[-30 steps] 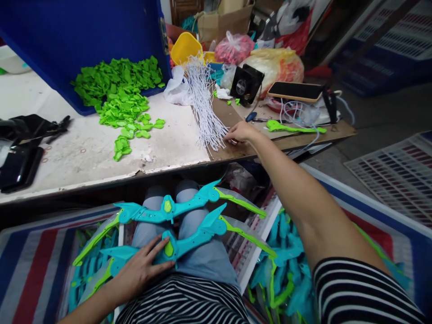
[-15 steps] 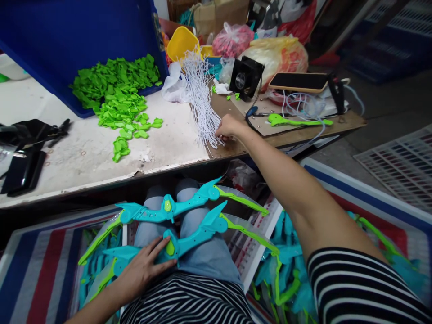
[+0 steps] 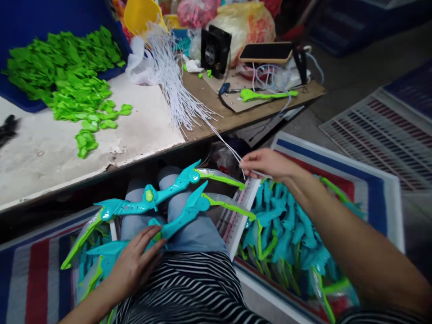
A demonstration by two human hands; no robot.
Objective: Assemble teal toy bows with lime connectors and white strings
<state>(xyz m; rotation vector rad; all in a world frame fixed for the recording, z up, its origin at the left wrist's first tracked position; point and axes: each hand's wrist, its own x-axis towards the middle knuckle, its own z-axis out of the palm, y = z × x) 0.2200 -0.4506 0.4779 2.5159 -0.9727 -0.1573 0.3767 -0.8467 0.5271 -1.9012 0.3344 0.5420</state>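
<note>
Two turquoise toy bows with lime-green tips lie across my lap: a farther toy bow [image 3: 135, 205] and a nearer toy bow [image 3: 184, 216]. My left hand [image 3: 140, 254] grips the nearer one at its middle, fingers on top and thumb on the near side, covering most of its green centre piece. Off the table's front edge, my right hand [image 3: 261, 163] pinches the ends of a few white strings [image 3: 224, 140]. They stretch taut back to a large bundle of white strings [image 3: 172, 76] on the table.
Green plastic pieces [image 3: 81, 90] spill from a blue bin [image 3: 50, 18]. A black fan [image 3: 216, 50], a phone [image 3: 265, 52] and a green part [image 3: 266, 95] are on the table's right. At my right, a striped-lined crate [image 3: 374, 193] holds many bows [image 3: 286, 225].
My right hand has moved from the bundle toward me and right, drawing a few strings out over the table edge. My left hand stays on the nearer bow. The view has shifted right.
</note>
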